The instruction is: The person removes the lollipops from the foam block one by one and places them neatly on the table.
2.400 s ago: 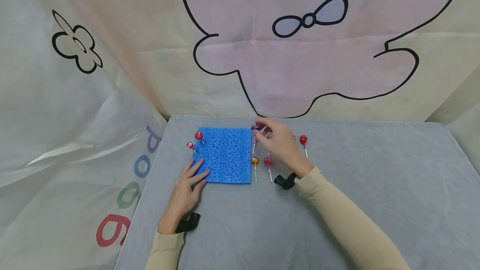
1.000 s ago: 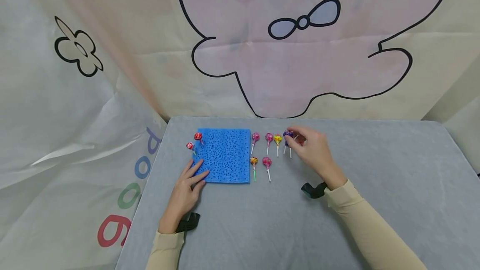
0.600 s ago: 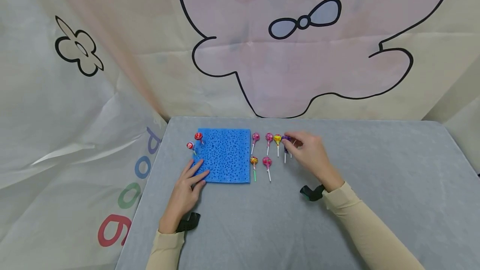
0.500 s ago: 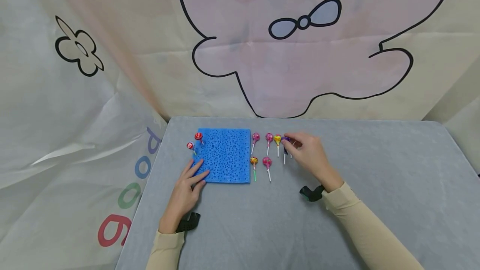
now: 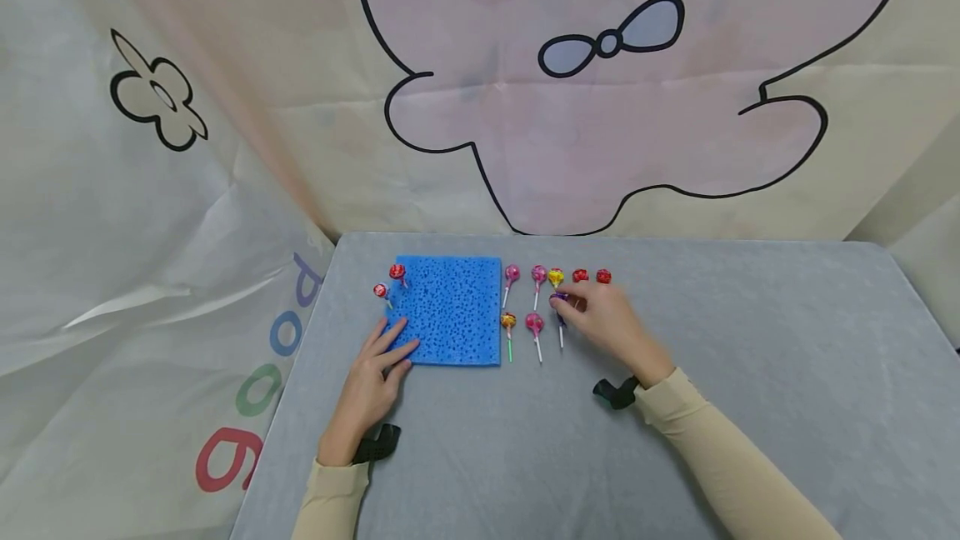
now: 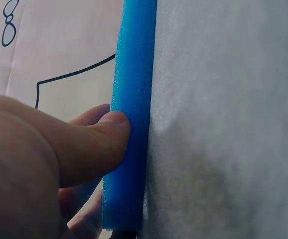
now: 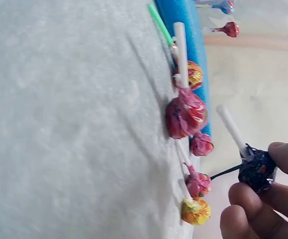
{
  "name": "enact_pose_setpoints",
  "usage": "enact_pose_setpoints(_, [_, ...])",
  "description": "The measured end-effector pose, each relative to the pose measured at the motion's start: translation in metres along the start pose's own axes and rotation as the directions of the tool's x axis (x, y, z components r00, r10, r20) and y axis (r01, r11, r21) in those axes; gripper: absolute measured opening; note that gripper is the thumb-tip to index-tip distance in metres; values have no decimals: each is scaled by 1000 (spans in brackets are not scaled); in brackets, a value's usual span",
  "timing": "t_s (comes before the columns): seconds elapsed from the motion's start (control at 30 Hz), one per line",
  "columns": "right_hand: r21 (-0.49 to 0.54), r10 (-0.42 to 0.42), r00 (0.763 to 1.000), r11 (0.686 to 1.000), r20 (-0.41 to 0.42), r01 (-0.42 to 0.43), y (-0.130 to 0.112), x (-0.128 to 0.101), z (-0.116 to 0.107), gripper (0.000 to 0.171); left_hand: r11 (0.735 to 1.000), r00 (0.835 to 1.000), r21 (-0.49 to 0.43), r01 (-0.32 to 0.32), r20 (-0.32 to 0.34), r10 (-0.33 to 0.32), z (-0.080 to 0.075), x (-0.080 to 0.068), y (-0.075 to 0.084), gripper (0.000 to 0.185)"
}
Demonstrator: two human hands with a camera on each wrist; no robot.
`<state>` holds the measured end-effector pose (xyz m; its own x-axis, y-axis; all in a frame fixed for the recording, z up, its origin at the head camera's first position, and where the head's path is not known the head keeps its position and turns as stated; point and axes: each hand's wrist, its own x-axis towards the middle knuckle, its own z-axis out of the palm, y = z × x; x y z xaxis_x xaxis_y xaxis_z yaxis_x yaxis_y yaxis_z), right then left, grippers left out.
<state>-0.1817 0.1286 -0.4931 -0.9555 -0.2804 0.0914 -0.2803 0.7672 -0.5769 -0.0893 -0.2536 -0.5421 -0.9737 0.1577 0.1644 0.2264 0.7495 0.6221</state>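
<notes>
My right hand (image 5: 607, 319) pinches a dark purple-wrapped lollipop (image 7: 257, 169) by its candy head. Its white stick points toward the table's near side in the head view. Just beyond the fingers lie a yellow lollipop (image 5: 556, 277) and two red lollipops, one red lollipop (image 5: 581, 275) and a farther-right red lollipop (image 5: 603, 276), their sticks hidden by the hand. A pink lollipop (image 5: 534, 322) lies to the hand's left. My left hand (image 5: 375, 382) rests with spread fingers on the near left corner of a blue foam block (image 5: 453, 315); its thumb (image 6: 115, 132) presses the block's side.
Two red-headed lollipops stand in the foam's left part, one a red lollipop (image 5: 397, 272). Along its right edge lie a pink lollipop (image 5: 512, 273) and an orange lollipop (image 5: 508, 321) with a green stick. Another pink lollipop (image 5: 539, 274) lies beside these. A printed cloth (image 5: 600, 132) hangs behind the grey table (image 5: 750, 373).
With the purple lollipop, my right hand has moved right from the foam's far right corner, then back left and nearer. Two red lollipop heads now show beyond it. My left hand stays still.
</notes>
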Motion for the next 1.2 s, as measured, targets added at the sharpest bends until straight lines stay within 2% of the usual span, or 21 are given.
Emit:
enact_pose_setpoints(0.1, [1, 5, 999, 1000, 48, -5, -1, -1, 3, 32, 1000, 1000, -1, 4, 2, -4, 0, 0, 0, 36])
enact_pose_setpoints(0.37, [-1, 16, 994, 1000, 106, -16, 2, -1, 9, 18, 1000, 1000, -1, 8, 7, -8, 0, 0, 0, 37])
enact_pose_setpoints(0.63, [-16, 24, 985, 1000, 173, -22, 7, -2, 14, 20, 1000, 1000, 9, 7, 5, -7, 0, -1, 1, 36])
enact_pose_setpoints(1.03, [-8, 53, 988, 999, 143, -53, 4, -3, 9, 20, 1000, 1000, 5, -7, 1, 7, -1, 0, 1, 36])
enact_pose_setpoints(1.2, [18, 62, 996, 998, 64, -63, -2, 0, -2, 23, 1000, 1000, 2, -11, 0, 11, -1, 0, 0, 36])
